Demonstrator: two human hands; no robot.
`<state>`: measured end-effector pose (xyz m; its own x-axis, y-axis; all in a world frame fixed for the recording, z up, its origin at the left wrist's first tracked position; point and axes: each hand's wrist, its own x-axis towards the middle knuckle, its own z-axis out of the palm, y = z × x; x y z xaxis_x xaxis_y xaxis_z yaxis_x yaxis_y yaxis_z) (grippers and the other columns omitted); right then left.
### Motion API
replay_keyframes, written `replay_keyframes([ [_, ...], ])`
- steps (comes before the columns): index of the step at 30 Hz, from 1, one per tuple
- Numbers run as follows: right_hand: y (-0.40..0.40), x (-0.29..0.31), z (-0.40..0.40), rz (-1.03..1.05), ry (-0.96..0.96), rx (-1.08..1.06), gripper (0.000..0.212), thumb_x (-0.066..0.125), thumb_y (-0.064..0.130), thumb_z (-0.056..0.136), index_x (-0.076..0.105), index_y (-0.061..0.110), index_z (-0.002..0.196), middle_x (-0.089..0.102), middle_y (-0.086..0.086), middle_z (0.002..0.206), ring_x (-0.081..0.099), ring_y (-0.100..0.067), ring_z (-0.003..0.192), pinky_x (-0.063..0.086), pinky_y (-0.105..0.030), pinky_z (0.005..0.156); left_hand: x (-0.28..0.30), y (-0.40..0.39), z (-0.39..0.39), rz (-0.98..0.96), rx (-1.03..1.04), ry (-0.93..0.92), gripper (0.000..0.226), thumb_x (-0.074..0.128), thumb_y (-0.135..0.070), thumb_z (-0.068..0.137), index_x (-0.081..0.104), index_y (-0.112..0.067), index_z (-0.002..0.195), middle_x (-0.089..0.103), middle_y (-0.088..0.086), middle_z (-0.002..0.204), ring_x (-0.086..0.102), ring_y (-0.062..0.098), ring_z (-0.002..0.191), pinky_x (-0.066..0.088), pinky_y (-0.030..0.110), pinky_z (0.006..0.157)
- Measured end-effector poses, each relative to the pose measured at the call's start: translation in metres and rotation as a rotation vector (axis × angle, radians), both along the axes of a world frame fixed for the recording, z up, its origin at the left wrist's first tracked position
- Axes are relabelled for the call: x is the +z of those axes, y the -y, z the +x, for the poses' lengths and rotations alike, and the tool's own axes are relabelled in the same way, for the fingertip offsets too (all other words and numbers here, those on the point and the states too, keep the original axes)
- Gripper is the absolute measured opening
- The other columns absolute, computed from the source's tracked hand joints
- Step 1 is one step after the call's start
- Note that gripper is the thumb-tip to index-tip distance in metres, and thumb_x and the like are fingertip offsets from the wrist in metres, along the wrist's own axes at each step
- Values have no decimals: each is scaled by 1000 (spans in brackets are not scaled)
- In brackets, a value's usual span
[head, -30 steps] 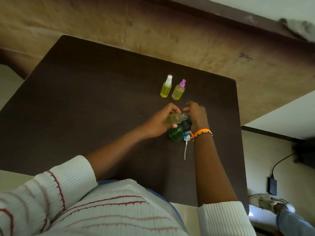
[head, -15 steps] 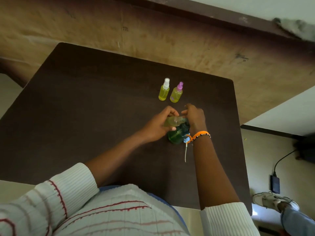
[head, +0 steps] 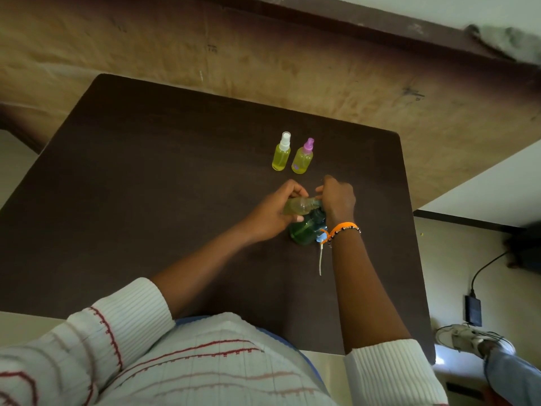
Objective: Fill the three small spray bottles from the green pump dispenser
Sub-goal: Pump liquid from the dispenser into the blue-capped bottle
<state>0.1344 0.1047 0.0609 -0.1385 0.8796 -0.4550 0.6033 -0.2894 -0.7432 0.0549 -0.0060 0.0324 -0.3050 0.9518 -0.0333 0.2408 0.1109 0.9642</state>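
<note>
1. A white sleeve with red stripes [head: 87,341] fills the lower left of the frame, and its bare forearm reaches up toward the middle of the dark brown surface [head: 146,200].
2. The left hand [head: 273,213] sits at the centre of the frame, its fingers [head: 295,187] curled round a small clear bottle [head: 298,206] of yellowish liquid, which lies tilted on its side.
3. Above the hands, toward the far edge of the surface, two small spray bottles of yellow liquid stand upright just beside each other: a white-capped bottle [head: 281,155] on the left and a purple-capped bottle [head: 303,159] on the right.
4. The green pump dispenser [head: 304,231] stands on the surface directly below the tilted bottle, between the two wrists.
5. The right hand [head: 338,199] is over the dispenser's top, fingers curled and pressed together at the small bottle's neck; what they pinch is hidden.
6. An orange wristband [head: 341,228] circles the right wrist, and a thin white tube [head: 320,259] lies on the surface below it.
7. At the lower right edge, a shoe [head: 468,338] rests on the floor.
</note>
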Motion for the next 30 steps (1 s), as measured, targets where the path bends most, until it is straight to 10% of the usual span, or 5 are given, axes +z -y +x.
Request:
replay_keyframes([
  [4,-3,1,1,-14,24,72,29,50,35,85,67,16,73,72,-10,101,64,-30,96,50,-45,94,3,1,0,9,0,4,38,67,4,77,48,-13,106,52,-8,99,51,6,95,40,15,84],
  [10,3,-2,0,70,77,-38,45,46,39,84,70,9,107,68,-13,115,62,-33,103,47,-39,89,0,0,2,-14,9,-8,38,66,5,77,48,-14,105,53,-3,102,51,8,96,39,12,82],
  [18,7,7,-1,45,38,-18,44,47,39,84,71,8,104,67,-14,115,61,-34,104,47,-38,90,2,-1,0,-5,13,-27,40,67,4,76,47,-17,104,53,-3,103,50,9,97,39,12,83],
  [23,2,10,1,1,13,65,43,46,47,85,69,10,82,70,-14,104,64,-32,97,50,-44,93,4,-1,0,1,11,-35,39,67,4,76,49,-8,108,53,-2,104,50,9,97,40,14,82],
  [30,-3,18,-5,-95,-15,172,85,21,79,85,68,8,81,69,-18,99,64,-32,97,47,-49,97,5,-1,-1,-5,7,-17,38,67,5,76,48,-11,106,52,-11,96,51,0,89,40,10,78],
])
